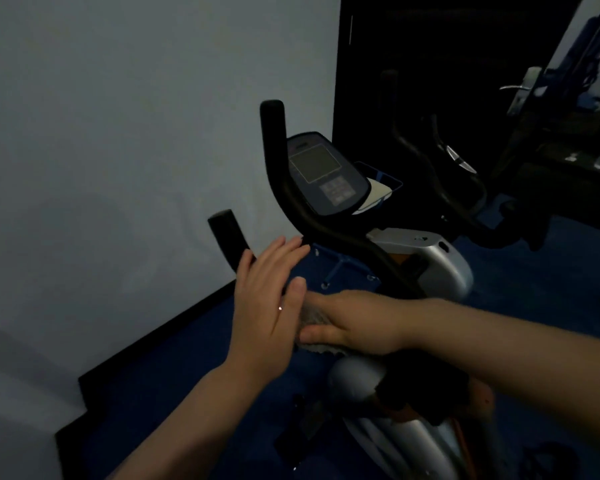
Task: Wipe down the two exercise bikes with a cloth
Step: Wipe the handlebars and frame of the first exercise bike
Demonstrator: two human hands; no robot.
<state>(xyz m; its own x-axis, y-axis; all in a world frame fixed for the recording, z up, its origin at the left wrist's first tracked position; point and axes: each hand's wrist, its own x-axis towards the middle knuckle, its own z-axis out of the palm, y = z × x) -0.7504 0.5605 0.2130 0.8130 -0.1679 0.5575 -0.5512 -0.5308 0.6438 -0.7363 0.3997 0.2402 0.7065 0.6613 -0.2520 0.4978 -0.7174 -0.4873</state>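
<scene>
cloth [312, 318]: mostly hidden between hands | second bike [465, 188]: lost in dark, details unreadable

bare forearms, no sleeves; left hand [267, 306] ringed.

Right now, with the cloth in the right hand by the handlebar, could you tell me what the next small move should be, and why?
Probably slide the cloth up along the handlebar. The right hand grips it low by the bar's lower stretch, the left hand is open beside it, and the bar's upper curve lies bare above.
</scene>
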